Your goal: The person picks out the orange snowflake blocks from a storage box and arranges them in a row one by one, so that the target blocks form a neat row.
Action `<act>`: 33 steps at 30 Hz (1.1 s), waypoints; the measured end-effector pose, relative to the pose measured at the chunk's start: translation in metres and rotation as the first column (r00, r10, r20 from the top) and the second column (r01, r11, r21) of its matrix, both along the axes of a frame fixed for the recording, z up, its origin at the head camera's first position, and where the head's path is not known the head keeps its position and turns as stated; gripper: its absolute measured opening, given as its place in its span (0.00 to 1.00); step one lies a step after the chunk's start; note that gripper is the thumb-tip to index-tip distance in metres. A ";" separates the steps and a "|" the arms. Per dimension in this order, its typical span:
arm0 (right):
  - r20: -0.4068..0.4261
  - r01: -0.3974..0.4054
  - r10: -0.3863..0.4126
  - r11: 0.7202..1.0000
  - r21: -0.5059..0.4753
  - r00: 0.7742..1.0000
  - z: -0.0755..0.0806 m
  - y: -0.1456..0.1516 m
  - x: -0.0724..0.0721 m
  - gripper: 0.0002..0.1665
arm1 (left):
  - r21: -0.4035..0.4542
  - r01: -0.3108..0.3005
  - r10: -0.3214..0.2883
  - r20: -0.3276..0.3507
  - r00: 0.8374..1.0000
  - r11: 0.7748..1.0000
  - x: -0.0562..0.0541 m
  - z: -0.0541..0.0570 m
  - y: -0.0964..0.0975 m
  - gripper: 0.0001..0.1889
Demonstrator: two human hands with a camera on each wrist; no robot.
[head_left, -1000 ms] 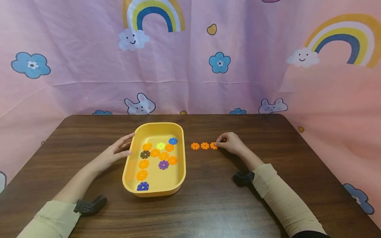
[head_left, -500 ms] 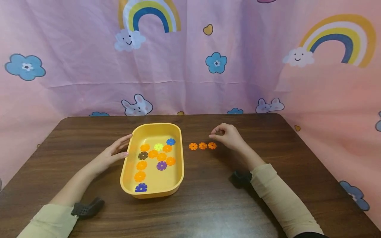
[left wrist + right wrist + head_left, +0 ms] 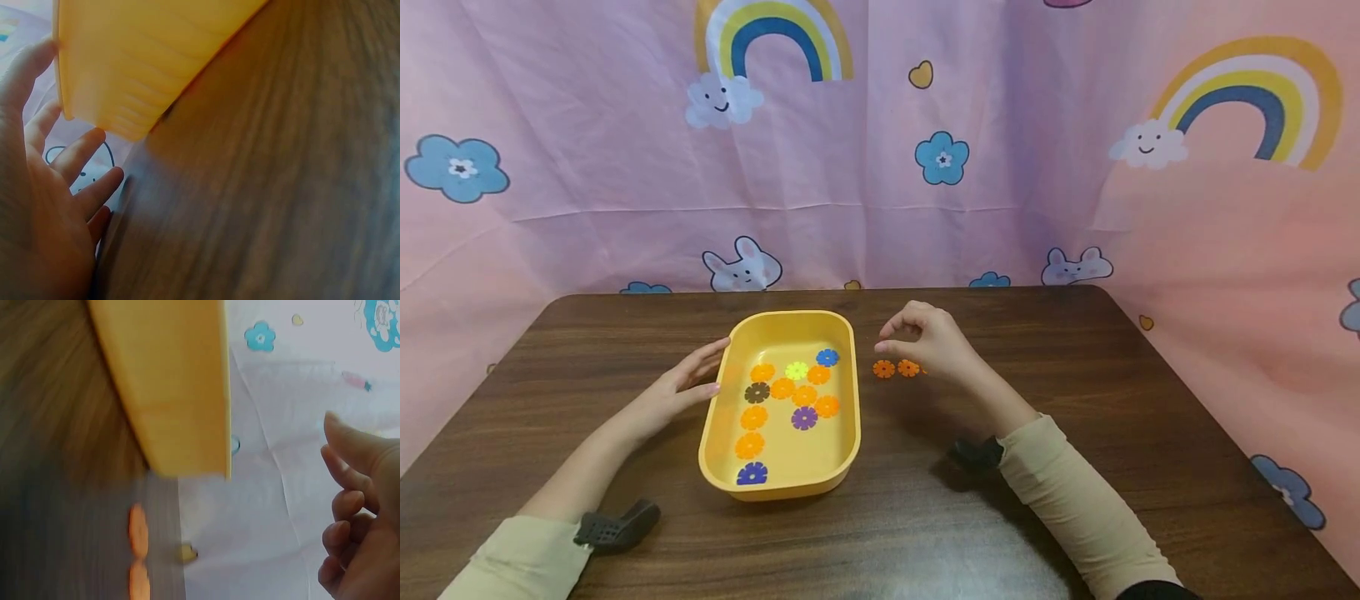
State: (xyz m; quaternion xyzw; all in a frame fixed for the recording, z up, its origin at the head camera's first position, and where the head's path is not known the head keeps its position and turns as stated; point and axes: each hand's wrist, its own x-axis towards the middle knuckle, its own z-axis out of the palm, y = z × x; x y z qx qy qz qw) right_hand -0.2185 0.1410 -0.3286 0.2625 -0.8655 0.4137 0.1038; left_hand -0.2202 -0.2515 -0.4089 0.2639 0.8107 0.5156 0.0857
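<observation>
A yellow tub [image 3: 778, 492] stands on the table, left of centre. Inside lie several flower-shaped plastic discs: orange ones [image 3: 753, 417], a purple one [image 3: 805, 418], a brown one [image 3: 757, 392], a lime one [image 3: 797, 371] and blue ones [image 3: 827, 357]. My left hand [image 3: 662, 400] rests its fingertips and thumb against the tub's left rim, fingers extended. To the right of the tub, orange discs [image 3: 883, 369] lie in a row, the third almost hidden by my right hand [image 3: 936, 340]. That hand hovers over the row with loosely bent fingers and nothing between them; the right wrist view shows thumb and index apart.
The dark wooden table [image 3: 880, 542] extends around the tub. Behind it hangs a pink patterned curtain [image 3: 850, 167]. Black wrist-worn devices [image 3: 617, 527] sit on both forearms.
My right hand has let go of the third orange disc at the row's right end, lifted, and moved left towards the tub. The left hand stays at the tub's rim.
</observation>
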 end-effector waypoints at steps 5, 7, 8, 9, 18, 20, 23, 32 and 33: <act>0.003 -0.089 0.089 0.996 -0.002 0.996 0.000 -0.029 0.002 0.10 | 0.000 -0.002 0.002 -0.002 1.000 1.000 0.000 -0.001 -0.001 0.34; 0.006 -0.126 0.126 0.992 0.003 0.992 -0.002 -0.040 0.002 0.11 | 0.001 -0.001 0.001 -0.001 1.000 1.000 0.000 -0.002 -0.001 0.34; 0.007 -0.146 0.146 0.989 0.005 0.989 -0.002 -0.045 0.003 0.11 | 0.001 0.000 0.000 -0.002 1.000 1.000 0.000 -0.002 -0.001 0.33; 0.007 -0.166 0.165 0.986 0.013 0.986 -0.002 -0.049 0.004 0.12 | -0.001 0.000 0.000 -0.002 1.000 1.000 0.000 -0.002 -0.001 0.33; 0.051 -0.354 0.351 0.934 0.052 0.935 -0.006 -0.082 0.003 0.15 | -0.024 0.000 0.000 -0.022 1.000 1.000 0.002 0.000 -0.002 0.33; 0.073 -0.384 0.379 0.920 0.081 0.923 -0.006 -0.087 0.002 0.17 | -0.018 0.003 -0.003 -0.024 1.000 1.000 0.001 0.000 -0.002 0.33; 0.102 -0.427 0.417 0.898 0.107 0.903 -0.006 -0.094 0.002 0.19 | -0.018 0.004 -0.004 -0.029 1.000 1.000 0.000 0.000 -0.001 0.33; 0.062 -0.516 0.518 0.822 0.241 0.853 -0.017 -0.116 -0.005 0.22 | -0.013 0.012 -0.012 -0.042 0.999 1.000 0.000 -0.002 -0.001 0.33; 0.065 -0.523 0.526 0.812 0.260 0.848 -0.018 -0.118 -0.006 0.22 | -0.010 0.014 -0.014 -0.044 0.999 1.000 -0.001 -0.001 -0.001 0.33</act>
